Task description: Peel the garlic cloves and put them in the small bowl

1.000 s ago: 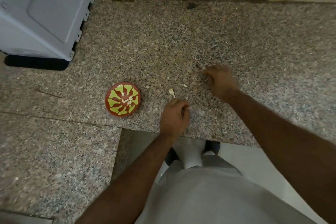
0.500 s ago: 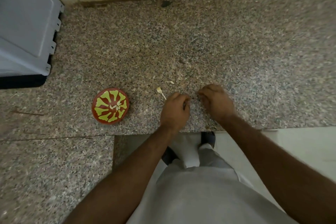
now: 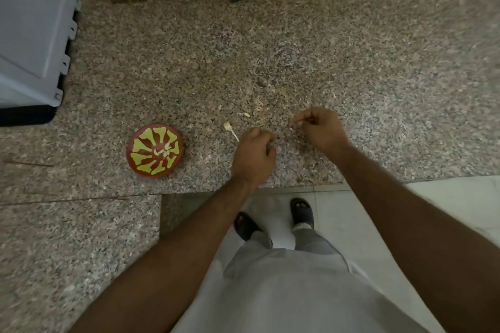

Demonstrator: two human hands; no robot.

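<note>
A few peeled garlic cloves (image 3: 163, 153) already lie in the small bowl (image 3: 140, 163) on the counter (image 3: 351, 62); the right hand (image 3: 320, 128) pinches a small pale piece; the left hand (image 3: 254, 155) is curled, contents unclear; more peeling likely remains.

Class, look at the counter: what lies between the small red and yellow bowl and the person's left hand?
In the head view, between the bowl and the left hand, a small pale garlic scrap with a thin stem lies on the granite counter, nearer the hand.
</note>
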